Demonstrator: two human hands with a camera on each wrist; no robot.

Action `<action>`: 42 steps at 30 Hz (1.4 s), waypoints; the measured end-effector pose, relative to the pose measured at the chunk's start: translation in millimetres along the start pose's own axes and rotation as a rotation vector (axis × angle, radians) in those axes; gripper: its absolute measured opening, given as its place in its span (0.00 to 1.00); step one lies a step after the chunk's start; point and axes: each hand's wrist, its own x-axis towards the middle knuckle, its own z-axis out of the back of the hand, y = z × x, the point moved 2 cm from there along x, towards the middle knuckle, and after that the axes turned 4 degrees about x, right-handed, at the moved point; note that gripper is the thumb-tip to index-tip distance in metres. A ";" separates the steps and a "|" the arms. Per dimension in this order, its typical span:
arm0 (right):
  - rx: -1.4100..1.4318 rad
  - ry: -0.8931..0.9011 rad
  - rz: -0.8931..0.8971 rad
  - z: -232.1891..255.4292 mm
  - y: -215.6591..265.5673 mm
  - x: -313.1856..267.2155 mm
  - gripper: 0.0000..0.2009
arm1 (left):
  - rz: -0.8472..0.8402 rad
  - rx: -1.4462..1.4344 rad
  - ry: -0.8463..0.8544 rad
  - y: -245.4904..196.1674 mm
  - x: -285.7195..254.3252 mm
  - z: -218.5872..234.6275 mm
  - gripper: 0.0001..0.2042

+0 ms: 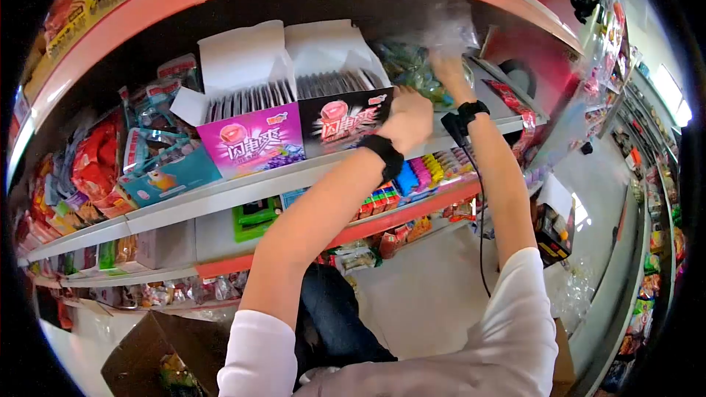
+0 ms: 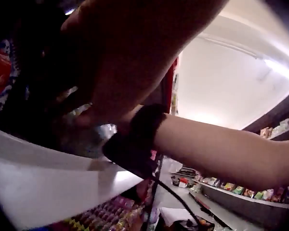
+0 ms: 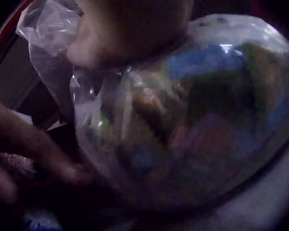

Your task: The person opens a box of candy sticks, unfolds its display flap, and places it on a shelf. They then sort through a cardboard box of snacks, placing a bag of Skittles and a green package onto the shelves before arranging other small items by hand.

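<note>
A clear plastic bag (image 3: 149, 139) of colourful small packets lies on the shelf, right of the black box. My right hand (image 1: 450, 77) grips the bag near its gathered top, and loose plastic sticks up beside it in the right wrist view. My left hand (image 1: 409, 121) is at the right end of the black box (image 1: 346, 121), its fingers (image 3: 48, 154) loosely extended beside the bag. In the left wrist view the left hand (image 2: 106, 72) is dark and covers much of the bag. A purple box (image 1: 254, 140) of upright packets stands left of the black one.
A teal box (image 1: 169, 176) and red bags (image 1: 99, 158) fill the shelf's left part. The pale shelf edge (image 1: 176, 197) runs below the boxes. Colourful goods (image 1: 419, 175) sit on the lower shelf. An open carton (image 1: 165, 353) stands on the floor. A cable (image 1: 482, 228) hangs from my right wrist.
</note>
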 end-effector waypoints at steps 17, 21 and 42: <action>0.408 0.083 -0.557 99.3 57.4 -44.9 0.21 | -0.166 -0.252 -0.416 118.0 -158.8 138.4 0.17; 0.650 0.238 -0.723 108.1 111.1 -51.1 0.27 | -0.072 -0.267 -0.422 163.2 -176.0 144.5 0.15; 1.247 0.424 -1.076 15.3 167.0 -22.5 0.14 | -0.084 -1.393 -0.670 149.4 -232.4 281.3 0.23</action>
